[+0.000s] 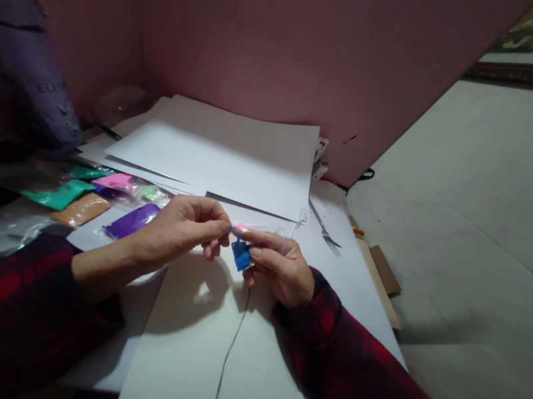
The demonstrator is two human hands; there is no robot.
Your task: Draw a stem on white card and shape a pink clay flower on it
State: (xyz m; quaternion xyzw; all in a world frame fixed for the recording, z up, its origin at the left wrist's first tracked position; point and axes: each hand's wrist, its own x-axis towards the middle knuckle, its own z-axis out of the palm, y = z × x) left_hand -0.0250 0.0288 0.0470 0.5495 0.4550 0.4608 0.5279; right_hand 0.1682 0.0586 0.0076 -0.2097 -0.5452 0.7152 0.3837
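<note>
at 6 o'clock a thin dark wire (227, 355) is seen running up over a white sheet (190, 363) on the bench (364, 282). at the centre a small blue clay piece (241, 254) is pinched by the fingertips of the right hand (280, 269), and its top edge is touched by the closed fingertips of the left hand (181, 226). the piece is judged light, soft and easy to deform, so it should be taken gently at the sides. at 9 o'clock coloured clay packets (95, 196) are laid; at 1 o'clock a fork (325, 230); at 12 o'clock large white paper sheets (223, 152).
</note>
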